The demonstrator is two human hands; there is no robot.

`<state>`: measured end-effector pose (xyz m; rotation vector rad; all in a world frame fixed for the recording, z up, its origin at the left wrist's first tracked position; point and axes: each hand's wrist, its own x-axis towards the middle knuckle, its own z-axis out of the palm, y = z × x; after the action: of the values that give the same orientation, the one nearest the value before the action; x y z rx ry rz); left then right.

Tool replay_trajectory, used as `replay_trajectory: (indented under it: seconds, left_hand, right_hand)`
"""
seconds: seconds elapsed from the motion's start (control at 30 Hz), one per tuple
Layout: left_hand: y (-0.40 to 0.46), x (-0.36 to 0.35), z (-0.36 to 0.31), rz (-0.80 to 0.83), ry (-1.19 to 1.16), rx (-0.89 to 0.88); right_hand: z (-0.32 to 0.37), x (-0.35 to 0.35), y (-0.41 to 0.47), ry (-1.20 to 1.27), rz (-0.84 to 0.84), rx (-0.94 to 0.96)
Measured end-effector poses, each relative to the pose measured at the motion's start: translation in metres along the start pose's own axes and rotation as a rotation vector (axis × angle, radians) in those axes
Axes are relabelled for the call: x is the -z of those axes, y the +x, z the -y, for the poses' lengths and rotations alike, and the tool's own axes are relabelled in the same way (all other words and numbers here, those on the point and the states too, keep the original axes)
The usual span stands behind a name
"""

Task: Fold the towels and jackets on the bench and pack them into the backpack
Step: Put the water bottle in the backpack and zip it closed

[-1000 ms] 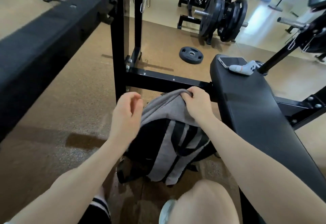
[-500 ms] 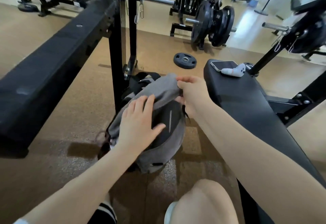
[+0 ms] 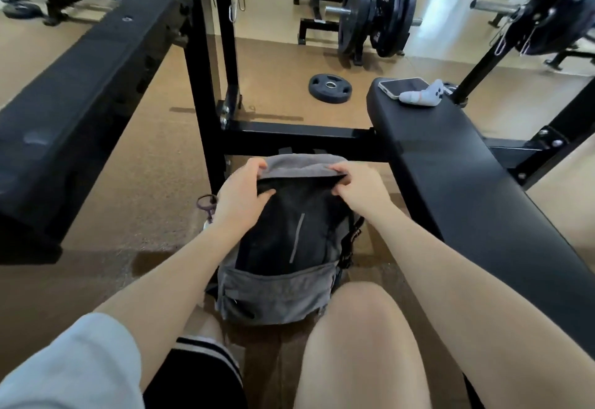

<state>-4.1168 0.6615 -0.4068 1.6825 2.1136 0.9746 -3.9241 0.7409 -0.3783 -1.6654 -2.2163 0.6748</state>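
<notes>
On the floor between the person's knees stands the backpack [image 3: 283, 267], grey with a black front panel and a thin reflective stripe, upright and just beside the bench [image 3: 476, 189]. Its top is covered by a grey flap or folded cloth; which of the two cannot be told, and nothing of the inside shows. The left hand [image 3: 240, 197] grips the top edge at the left corner, fingers curled over the grey rim and thumb on the black panel. The right hand [image 3: 360, 185] pinches the same edge at the right corner. A grey pocket runs across the bag's lower front. A purple loop [image 3: 206, 204] pokes out by the left wrist. On the bench's far end lie a phone [image 3: 402, 86] and a small white gadget [image 3: 421, 96], touching each other. Beyond, a loose plate [image 3: 330, 88] lies flat on the floor, near the black rack [image 3: 206, 86].
</notes>
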Motion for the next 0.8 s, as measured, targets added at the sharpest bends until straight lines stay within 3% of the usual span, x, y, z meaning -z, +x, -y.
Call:
replay_trajectory:
  seconds: [0.07, 0.2, 0.27, 0.43, 0.67, 0.8]
  left_hand:
    - [-0.005, -0.001, 0.008, -0.056, 0.044, 0.005]
    - [-0.008, -0.015, 0.035, -0.148, 0.259, -0.043]
    - [0.003, -0.019, 0.033, -0.082, 0.183, -0.013]
    - [0.051, -0.016, 0.010, -0.165, 0.079, 0.179]
    - [0.111, -0.002, -0.005, -0.309, 0.010, 0.190]
    - [0.158, -0.016, 0.012, -0.158, 0.187, 0.211]
  right_hand:
    - [-0.010, -0.004, 0.004, -0.279, -0.014, 0.012]
    - [-0.031, -0.021, 0.006, -0.389, -0.197, 0.018]
    - [-0.036, -0.026, 0.018, -0.294, -0.324, 0.047]
    - [-0.032, -0.012, 0.068, -0.115, -0.252, 0.201]
    - [-0.011, 0.017, 0.134, 0.162, -0.360, 0.370]
    - [-0.023, 0.012, 0.182, 0.071, -0.318, 0.333]
